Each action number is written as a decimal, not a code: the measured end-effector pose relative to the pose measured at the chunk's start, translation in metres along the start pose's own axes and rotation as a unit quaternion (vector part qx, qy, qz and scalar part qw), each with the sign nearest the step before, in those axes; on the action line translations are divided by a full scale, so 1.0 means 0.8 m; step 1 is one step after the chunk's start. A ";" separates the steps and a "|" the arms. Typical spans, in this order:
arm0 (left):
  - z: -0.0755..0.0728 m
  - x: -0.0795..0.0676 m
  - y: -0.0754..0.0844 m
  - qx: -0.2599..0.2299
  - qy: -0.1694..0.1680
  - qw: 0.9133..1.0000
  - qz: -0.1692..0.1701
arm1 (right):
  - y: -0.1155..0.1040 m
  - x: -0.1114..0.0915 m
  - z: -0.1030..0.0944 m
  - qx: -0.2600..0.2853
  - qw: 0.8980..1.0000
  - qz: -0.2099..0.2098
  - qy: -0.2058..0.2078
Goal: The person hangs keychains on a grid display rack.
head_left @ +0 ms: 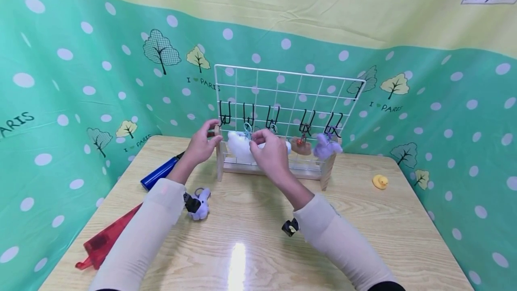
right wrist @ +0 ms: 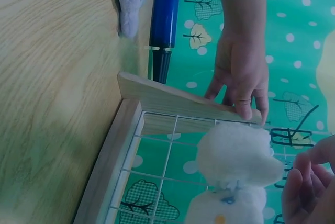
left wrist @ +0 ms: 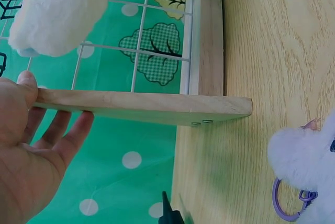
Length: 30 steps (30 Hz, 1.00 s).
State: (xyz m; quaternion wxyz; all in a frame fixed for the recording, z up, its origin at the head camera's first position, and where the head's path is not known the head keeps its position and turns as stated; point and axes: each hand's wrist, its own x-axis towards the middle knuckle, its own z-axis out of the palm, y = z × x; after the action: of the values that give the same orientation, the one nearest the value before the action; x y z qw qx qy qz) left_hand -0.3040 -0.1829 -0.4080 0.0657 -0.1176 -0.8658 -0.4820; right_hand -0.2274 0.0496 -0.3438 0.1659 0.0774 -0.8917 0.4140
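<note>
A white wire grid rack (head_left: 290, 73) stands on wooden end posts. My left hand (head_left: 203, 143) grips the left wooden post (left wrist: 141, 101), thumb on one side and fingers on the other. White fluffy plush (head_left: 238, 145) hangs on the grid's left half; in the right wrist view the plush (right wrist: 230, 148) shows a ribbon. My right hand (head_left: 271, 154) is in front of it, fingers bent beside a pale teal ring (head_left: 247, 127) below a black hook (head_left: 248, 110). Whether the fingertips pinch the ring I cannot tell. My hand hides part of the white plush.
On the grid's right half hang a brown plush keychain (head_left: 301, 146) and a purple one (head_left: 326, 147). A lilac plush keychain (head_left: 200, 205) lies in front of the rack, left of centre. Further left are a blue cylinder (head_left: 159, 174) and a red object (head_left: 107, 239); a yellow duck (head_left: 380, 182) sits right.
</note>
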 end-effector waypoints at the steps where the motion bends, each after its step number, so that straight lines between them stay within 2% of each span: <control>1: 0.000 0.000 0.000 -0.001 -0.001 1.000 -0.001 | 0.002 -0.002 0.000 0.001 1.000 -0.001 -0.002; 7: -0.007 -0.003 0.002 -0.007 -0.015 1.000 -0.014 | 0.019 -0.009 -0.009 0.010 1.000 -0.009 -0.004; 15: -0.021 -0.012 0.011 0.024 -0.014 0.999 -0.024 | 0.055 -0.013 -0.034 0.038 0.999 -0.033 -0.006; 19: -0.035 -0.023 0.017 0.033 -0.001 0.999 -0.022 | 0.081 -0.014 -0.054 0.048 0.997 -0.058 -0.010; 22: -0.046 -0.037 0.016 0.059 -0.002 0.998 -0.032 | 0.100 -0.017 -0.071 0.055 0.997 -0.058 -0.008; 25: -0.054 -0.054 0.013 0.086 -0.024 0.995 -0.041 | 0.123 -0.024 -0.088 0.048 0.998 -0.048 0.010; 30: -0.061 -0.079 0.002 0.137 -0.077 0.987 -0.042 | 0.158 -0.032 -0.109 0.046 0.995 -0.027 0.084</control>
State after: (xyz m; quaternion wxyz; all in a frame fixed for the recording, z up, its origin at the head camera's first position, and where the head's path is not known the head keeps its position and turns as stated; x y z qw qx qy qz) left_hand -0.2425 -0.2327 -0.3955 -0.0061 -0.1078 -0.9302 -0.3508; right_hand -0.2181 0.1975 -0.3906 0.2473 0.0742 -0.8521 0.4552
